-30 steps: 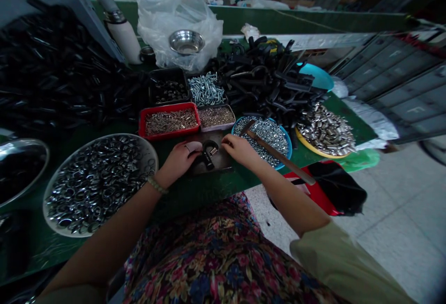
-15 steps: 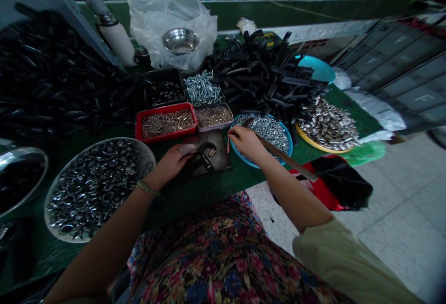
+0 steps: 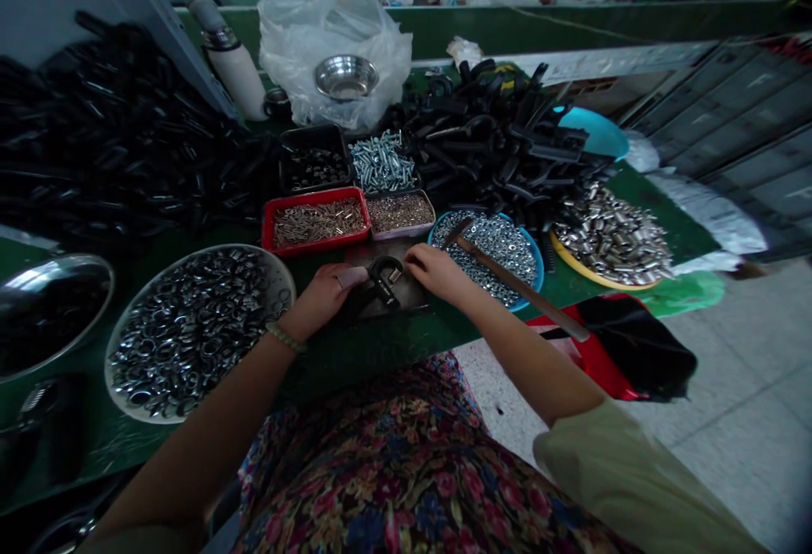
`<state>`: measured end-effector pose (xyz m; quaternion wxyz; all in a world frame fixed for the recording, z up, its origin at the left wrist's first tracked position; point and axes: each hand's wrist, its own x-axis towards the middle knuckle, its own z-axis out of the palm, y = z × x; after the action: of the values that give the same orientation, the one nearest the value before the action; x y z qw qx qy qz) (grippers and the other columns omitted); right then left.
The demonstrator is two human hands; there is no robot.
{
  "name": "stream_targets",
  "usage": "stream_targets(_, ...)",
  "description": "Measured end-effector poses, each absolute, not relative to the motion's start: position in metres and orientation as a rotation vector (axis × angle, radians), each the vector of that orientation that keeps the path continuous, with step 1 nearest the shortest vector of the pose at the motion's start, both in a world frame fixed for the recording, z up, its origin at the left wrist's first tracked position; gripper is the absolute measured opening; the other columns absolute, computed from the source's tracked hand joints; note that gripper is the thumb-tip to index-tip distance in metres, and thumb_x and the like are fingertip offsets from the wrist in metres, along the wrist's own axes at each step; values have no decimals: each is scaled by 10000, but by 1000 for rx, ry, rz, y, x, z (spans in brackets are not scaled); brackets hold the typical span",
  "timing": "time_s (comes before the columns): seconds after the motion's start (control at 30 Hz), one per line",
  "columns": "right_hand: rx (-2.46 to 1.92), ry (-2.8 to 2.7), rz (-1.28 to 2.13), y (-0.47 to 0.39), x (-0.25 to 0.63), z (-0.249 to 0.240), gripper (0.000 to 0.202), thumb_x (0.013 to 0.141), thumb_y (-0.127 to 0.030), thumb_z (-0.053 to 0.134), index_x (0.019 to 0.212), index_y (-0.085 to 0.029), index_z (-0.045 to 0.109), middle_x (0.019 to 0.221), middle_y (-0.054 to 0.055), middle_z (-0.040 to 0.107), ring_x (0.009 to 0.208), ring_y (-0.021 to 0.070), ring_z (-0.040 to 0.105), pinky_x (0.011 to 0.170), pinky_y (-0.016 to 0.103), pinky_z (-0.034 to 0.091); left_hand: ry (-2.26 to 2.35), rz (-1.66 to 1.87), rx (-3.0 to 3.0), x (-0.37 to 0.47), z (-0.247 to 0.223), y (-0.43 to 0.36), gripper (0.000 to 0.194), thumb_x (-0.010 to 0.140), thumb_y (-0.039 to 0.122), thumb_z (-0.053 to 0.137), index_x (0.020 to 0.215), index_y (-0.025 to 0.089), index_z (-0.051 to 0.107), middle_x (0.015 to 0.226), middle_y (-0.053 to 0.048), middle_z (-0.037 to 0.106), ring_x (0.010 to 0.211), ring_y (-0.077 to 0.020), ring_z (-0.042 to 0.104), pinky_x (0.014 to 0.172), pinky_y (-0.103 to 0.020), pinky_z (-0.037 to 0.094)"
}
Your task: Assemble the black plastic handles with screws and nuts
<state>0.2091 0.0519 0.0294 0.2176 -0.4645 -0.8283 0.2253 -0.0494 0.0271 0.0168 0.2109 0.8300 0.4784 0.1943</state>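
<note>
My left hand (image 3: 322,298), with wrapping on a finger, is closed on a black hooked part (image 3: 383,283) lying on a dark metal plate (image 3: 414,293). A small metal piece shows inside the hook. Just right of the hook, my right hand (image 3: 437,271) has its fingers pinched together over the plate; anything between them is too small to make out. A hammer (image 3: 507,273) rests across a blue tray of small metal nuts (image 3: 539,277), to the right of my right hand.
Behind the plate stand a red tray (image 3: 269,228) of pins and a tray of small parts (image 3: 401,211). A large bowl of rings (image 3: 196,330) is at left, a yellow tray (image 3: 587,269) at right. Black parts (image 3: 501,135) are heaped behind; a red and black bag (image 3: 634,347) lies front right.
My right hand has moved left, from the blue tray's edge to beside the hooked part. The thin piece seen hanging below its fingers no longer shows. The whole view has shifted slightly.
</note>
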Motion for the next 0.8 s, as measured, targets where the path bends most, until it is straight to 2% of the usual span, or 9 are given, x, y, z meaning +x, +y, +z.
stream_targets(0.27,-1305,-2317,668,46,199,19,113,853,-141,561,961,-168,576,904,49,605,880,174,553,787,283,425,1478,741,1964,-54,16,14,267,892,307,483,1051,224,681,1084,-44,713,1072,-205,631,1028,-350,445)
stream_targets(0.43,-1145,-2644,443,56,181,20,99,915,-150,495,976,-174,570,927,76,615,939,202,539,844,312,404,1520,729,2003,-63,18,5,261,888,294,483,1035,235,690,1056,-37,722,1041,-205,642,1001,-352,461)
stream_targets(0.6,-1292,-2728,295,65,186,28,159,915,-115,465,1002,-140,596,970,127,619,945,228,560,840,331,408,1574,598,2098,-54,23,13,261,889,267,497,1061,248,693,1081,-39,717,1075,-220,617,1041,-395,407)
stream_targets(0.7,-1350,-2657,375,65,200,34,174,873,-99,512,1003,-136,621,986,114,621,919,205,583,819,308,428,1528,538,2159,-43,27,24,270,900,248,487,1087,257,682,1103,-42,710,1091,-219,607,1087,-432,334)
stream_targets(0.8,-1390,-2401,602,59,211,37,164,825,-93,553,954,-155,634,922,61,641,841,165,598,774,275,448,1517,579,2158,-33,33,28,259,885,243,521,1102,242,663,1091,-44,709,1082,-219,604,1113,-460,273)
